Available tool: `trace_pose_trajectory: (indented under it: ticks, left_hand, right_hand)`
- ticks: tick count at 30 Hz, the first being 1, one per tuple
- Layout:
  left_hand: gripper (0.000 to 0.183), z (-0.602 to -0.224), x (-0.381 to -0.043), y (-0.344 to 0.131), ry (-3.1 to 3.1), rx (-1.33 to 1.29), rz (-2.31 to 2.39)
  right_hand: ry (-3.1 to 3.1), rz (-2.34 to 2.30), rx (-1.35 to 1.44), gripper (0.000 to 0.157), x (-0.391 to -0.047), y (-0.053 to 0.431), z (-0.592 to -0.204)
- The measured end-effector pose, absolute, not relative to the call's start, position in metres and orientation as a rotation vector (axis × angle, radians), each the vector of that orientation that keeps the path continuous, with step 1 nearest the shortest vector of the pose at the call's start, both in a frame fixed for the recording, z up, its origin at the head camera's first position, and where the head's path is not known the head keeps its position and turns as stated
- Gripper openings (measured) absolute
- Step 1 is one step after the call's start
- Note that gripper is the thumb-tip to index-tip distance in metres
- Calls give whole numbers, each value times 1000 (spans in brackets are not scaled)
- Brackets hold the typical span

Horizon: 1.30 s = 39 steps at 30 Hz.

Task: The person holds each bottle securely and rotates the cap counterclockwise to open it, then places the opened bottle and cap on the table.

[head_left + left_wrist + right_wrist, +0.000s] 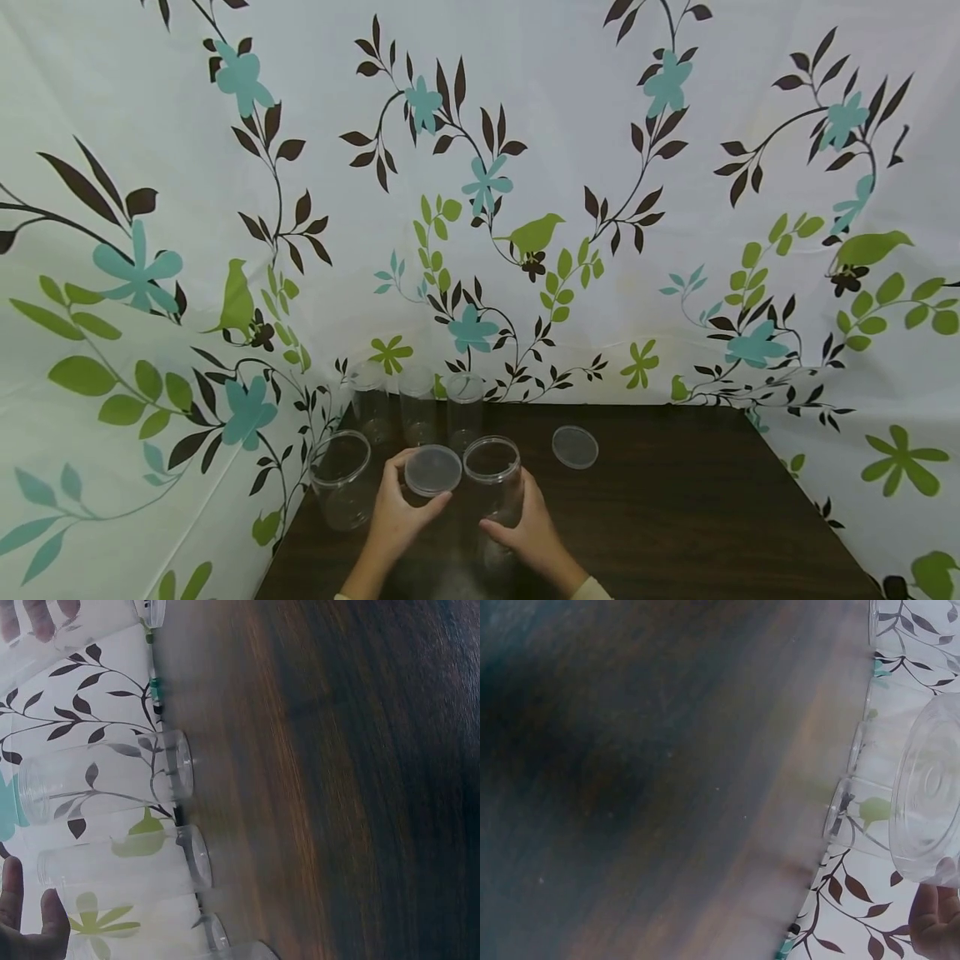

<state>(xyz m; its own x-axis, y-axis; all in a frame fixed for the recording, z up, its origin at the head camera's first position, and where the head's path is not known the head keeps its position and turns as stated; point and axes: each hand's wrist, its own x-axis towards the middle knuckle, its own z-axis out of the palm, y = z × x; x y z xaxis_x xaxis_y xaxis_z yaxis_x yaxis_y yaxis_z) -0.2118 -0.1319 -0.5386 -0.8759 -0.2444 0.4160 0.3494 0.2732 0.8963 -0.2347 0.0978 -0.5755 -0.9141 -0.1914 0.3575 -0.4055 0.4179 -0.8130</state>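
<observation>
My left hand (396, 510) pinches a round translucent lid (432, 471) between thumb and fingers, at the level of the jar mouths. Just right of it, my right hand (536, 532) grips a clear plastic jar (495, 500) around its side, its open mouth facing up. The jar's round base (930, 787) shows in the right wrist view, raised above the table. In the left wrist view, the left thumb and a finger (54, 919) appear at the lower left, while the lid is out of sight there.
Another clear jar (341, 492) without a lid stands at the left. Three more jars, including one (465, 417) nearest the middle, line the back edge by the patterned curtain (570, 183). A second lid (575, 447) lies flat on the dark wooden table (690, 500).
</observation>
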Motion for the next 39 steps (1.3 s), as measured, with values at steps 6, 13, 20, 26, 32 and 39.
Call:
trace_pose_trajectory:
  ticks: [6, 13, 20, 26, 32, 39]
  left_hand:
    - [83, -537, -211, -132, -2103, -75, -1674]
    - [77, -540, -213, -132, -1961, -244, -1806]
    - [76, -538, -213, -130, -1891, -318, -1934]
    - [77, -541, -212, -135, -2029, -200, -1851]
    - [78, -552, -216, -144, -2208, -145, -1590]
    - [94, -575, -224, -151, -2504, -51, -1312]
  right_hand:
    - [-2497, 1477, 557, 104, -235, 98, -576]
    - [-2512, 1460, 601, 103, -233, 97, -573]
    - [-2514, 1449, 645, 103, -233, 98, -575]
    - [-2509, 1474, 585, 103, -236, 101, -579]
    - [-2478, 1426, 538, 101, -243, 105, -582]
    - [-2495, 1460, 447, 100, -257, 113, -581]
